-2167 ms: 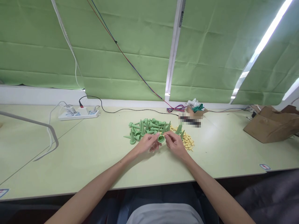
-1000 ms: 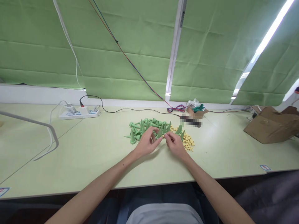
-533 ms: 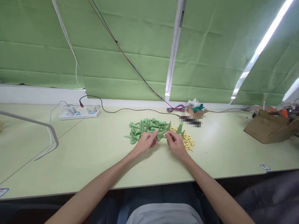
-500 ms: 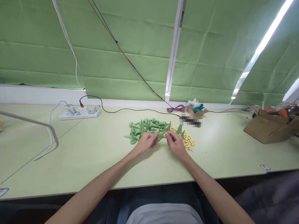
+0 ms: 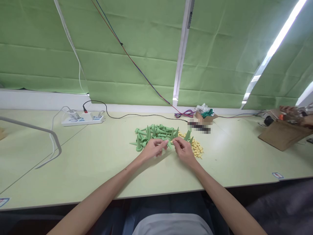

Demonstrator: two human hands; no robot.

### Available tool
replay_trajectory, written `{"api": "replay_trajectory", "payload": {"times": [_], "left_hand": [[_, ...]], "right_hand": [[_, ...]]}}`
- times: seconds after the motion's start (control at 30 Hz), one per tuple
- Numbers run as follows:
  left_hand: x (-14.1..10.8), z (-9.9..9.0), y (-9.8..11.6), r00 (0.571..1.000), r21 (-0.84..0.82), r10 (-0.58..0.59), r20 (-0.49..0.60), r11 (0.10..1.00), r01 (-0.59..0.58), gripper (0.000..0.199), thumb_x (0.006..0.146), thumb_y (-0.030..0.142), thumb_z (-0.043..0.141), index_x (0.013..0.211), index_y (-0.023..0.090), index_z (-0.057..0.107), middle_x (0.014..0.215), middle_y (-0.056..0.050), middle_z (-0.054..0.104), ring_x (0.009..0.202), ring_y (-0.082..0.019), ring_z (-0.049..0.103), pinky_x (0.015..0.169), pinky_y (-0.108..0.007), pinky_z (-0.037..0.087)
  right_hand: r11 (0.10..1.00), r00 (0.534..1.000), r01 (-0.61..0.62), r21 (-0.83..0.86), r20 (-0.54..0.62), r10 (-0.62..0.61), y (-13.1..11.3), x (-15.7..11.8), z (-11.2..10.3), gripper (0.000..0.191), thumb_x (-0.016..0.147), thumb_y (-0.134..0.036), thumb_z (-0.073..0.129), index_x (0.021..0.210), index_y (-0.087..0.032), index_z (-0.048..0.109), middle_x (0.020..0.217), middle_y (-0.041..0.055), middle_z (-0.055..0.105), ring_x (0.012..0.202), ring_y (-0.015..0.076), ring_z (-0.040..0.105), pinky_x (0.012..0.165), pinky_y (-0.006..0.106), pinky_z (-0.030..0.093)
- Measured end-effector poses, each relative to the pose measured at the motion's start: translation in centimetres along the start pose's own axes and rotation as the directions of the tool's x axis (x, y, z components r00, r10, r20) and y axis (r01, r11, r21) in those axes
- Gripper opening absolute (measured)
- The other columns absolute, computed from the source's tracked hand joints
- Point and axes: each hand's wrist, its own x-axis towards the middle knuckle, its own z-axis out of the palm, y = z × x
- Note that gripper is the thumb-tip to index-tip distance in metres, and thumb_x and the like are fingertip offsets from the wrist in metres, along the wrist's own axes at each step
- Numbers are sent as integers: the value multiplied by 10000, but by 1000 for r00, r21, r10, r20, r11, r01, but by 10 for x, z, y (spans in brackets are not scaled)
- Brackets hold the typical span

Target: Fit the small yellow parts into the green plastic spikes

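Slanting with its long axis toward the wearer, a light-green, plastic-looking cone (image 5: 170, 144) is grasped near its wide end by the left hand (image 5: 153, 148), its narrow tip pointing down and slightly right. Just right of it, the right hand (image 5: 183, 150) pinches what looks like a thin yellow plastic piece (image 5: 171, 142), though contact with the cone cannot be made out. Beyond lie a jumbled pile of green cones (image 5: 153, 131) and a scatter of small yellow pieces (image 5: 197, 148), on a pale-yellow table (image 5: 97, 160).
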Motion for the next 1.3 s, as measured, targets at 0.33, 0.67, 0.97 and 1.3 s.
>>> {"api": "replay_trajectory", "payload": {"times": [0.33,0.67,0.97,1.3], "left_hand": [[0,2,-8,994,157,99,-54,984,-89,361,818,539,596,839,180,561,548,54,466,461,-96,439,449,-217,316],[1,4,-12,915,339,394,-83,875,-346,325,836,439,615,1034,191,543,1000,-47,565,630,-98,552,529,-236,469],[-1,5,-12,874,382,479,-78,824,-417,313,860,405,591,1085,201,515,1015,-48,553,603,-80,543,516,-226,462],[-2,6,-1,925,184,304,-227,946,-265,420,911,531,445,717,169,528,590,22,509,502,-91,469,519,-230,396]], "right_hand": [[999,999,-36,3,23,36,0,1,-2,265,962,-380,451,780,-202,523,575,-42,393,509,112,367,502,248,288],[999,997,-53,4,47,53,2,0,0,332,976,-396,413,700,-212,408,549,-46,392,499,114,369,510,247,299],[998,997,-63,29,40,62,1,1,1,364,978,-420,401,679,-213,386,544,-45,394,499,113,365,510,249,304],[999,999,-40,25,-25,40,0,1,2,361,963,-460,424,710,-205,461,570,-34,397,509,114,364,498,251,307]]}}
